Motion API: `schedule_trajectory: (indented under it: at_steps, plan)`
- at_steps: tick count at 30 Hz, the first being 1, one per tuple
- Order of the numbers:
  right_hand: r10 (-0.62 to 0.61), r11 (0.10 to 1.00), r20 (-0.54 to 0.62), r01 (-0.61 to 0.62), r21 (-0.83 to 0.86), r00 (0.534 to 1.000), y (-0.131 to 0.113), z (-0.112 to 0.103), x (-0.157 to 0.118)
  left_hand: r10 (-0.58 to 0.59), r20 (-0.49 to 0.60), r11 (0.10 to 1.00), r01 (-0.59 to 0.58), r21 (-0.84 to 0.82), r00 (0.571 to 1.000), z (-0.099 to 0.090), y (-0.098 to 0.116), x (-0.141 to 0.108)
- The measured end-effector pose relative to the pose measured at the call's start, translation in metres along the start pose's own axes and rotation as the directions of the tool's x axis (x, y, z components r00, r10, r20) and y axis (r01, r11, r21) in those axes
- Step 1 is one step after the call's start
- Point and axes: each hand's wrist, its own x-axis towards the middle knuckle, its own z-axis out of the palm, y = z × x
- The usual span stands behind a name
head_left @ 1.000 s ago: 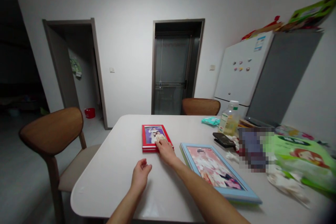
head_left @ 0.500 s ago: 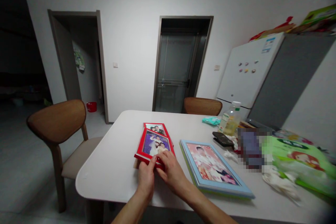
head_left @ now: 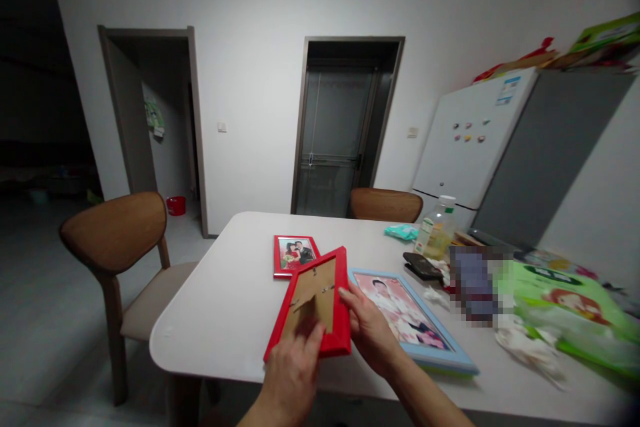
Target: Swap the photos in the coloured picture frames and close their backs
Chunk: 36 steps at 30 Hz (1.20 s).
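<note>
A red picture frame (head_left: 341, 320) is tilted up above the table with its brown backing facing me; small metal clips and a brown stand flap show on it. My right hand (head_left: 367, 325) grips its right edge. At the lower part of the backing, my left hand (head_left: 296, 367) has its fingers closed at the flap and lower edge. Beyond it, a second red frame (head_left: 277, 259) with a photo of a couple lies face up. To the right is a larger light-blue frame (head_left: 455, 361), photo side up, partly behind my right hand.
On the white table (head_left: 210, 320), a bottle (head_left: 434, 230), a black phone-like object (head_left: 424, 265), a teal packet (head_left: 401, 232), crumpled tissues (head_left: 530, 347) and a green package (head_left: 575, 303) sit rightward. Wooden chairs (head_left: 117, 230) stand left and behind.
The held red frame has been lifted and turned over, so its back shows instead of its photo. My right hand has moved to its right edge, my left hand to its lower part.
</note>
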Motion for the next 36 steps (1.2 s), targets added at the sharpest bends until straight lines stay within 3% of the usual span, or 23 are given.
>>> schedule_trajectory:
  at_steps: [5,12,18,25,28,32,36]
  plan:
    - [0.101,0.991,0.05,-0.096,-0.089,0.994,0.021,-0.016,-0.002,0.12,0.042,0.975,-0.125,0.181,0.992,0.016,-0.006,-0.015]
    - [0.083,0.937,-0.114,-0.116,-0.328,0.99,0.061,-0.046,0.014,0.075,0.185,0.986,-0.1,0.131,0.98,0.022,-0.017,-0.027]
    - [0.121,0.923,-0.065,-0.136,-0.36,0.991,0.049,-0.041,0.01,0.029,0.271,0.997,-0.046,0.055,0.962,0.007,-0.019,-0.024]
    - [0.145,0.807,-0.021,-0.131,-0.576,0.989,0.047,-0.043,0.006,-0.035,0.231,0.999,0.03,0.026,0.972,0.003,-0.02,-0.028]
    - [0.079,0.658,-0.01,-0.06,-0.75,0.997,0.052,-0.048,0.011,-0.103,0.248,0.994,0.089,0.067,0.963,0.0,-0.022,-0.028]
    - [-0.095,0.277,0.043,0.068,-0.958,0.995,0.056,-0.047,0.018,-0.184,0.303,0.982,0.159,0.107,0.935,-0.009,-0.025,-0.024]
    - [-0.137,0.105,0.13,0.145,-0.984,0.982,0.058,-0.039,0.027,-0.213,0.355,0.977,0.194,0.088,0.91,-0.015,-0.03,-0.02]
